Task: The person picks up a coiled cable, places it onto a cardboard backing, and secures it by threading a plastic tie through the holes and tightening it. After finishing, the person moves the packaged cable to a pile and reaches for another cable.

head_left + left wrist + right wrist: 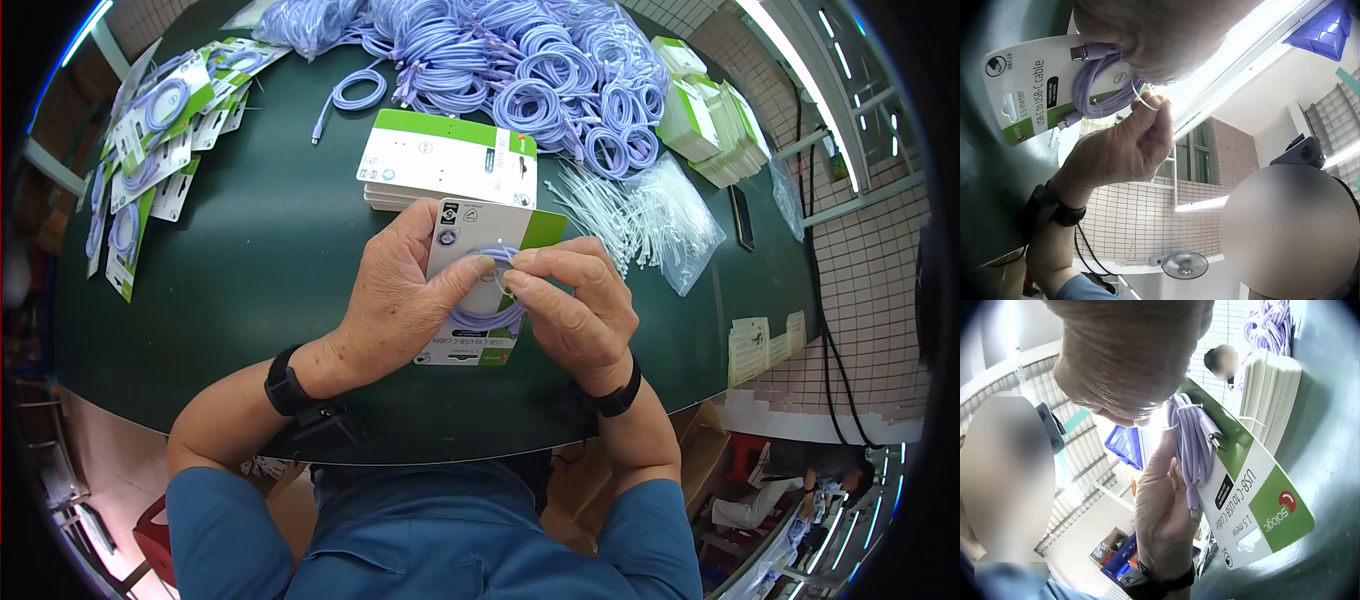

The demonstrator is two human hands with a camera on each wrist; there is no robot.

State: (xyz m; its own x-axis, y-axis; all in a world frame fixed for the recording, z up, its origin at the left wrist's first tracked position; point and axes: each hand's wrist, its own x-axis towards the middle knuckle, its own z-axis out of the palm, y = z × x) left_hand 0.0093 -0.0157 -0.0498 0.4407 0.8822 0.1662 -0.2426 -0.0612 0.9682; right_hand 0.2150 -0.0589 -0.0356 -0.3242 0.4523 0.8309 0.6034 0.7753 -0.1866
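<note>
My left hand (pixel 395 290) grips a white and green USB-C cable card (pixel 541 230) by its side, thumb on the front. Against the card lies a coiled lilac USB-C cable (pixel 487 319), its two plugs showing in the left wrist view. A thin white cable tie (pixel 1140 98) loops out from the coil. Thumb and index finger of my right hand (pixel 585 310) pinch this tie in front of the card. In the right wrist view the left hand (pixel 1163 515) stands behind the coil.
Beyond the hands stands a stack of cards (pixel 440 160). Coiled lilac cables (pixel 540 80) heap at the back. White cable ties (pixel 610 215) lie by a clear bag (pixel 680 225) at right, near a phone (pixel 741 217). Finished-looking carded cables (pixel 165 105) pile at left.
</note>
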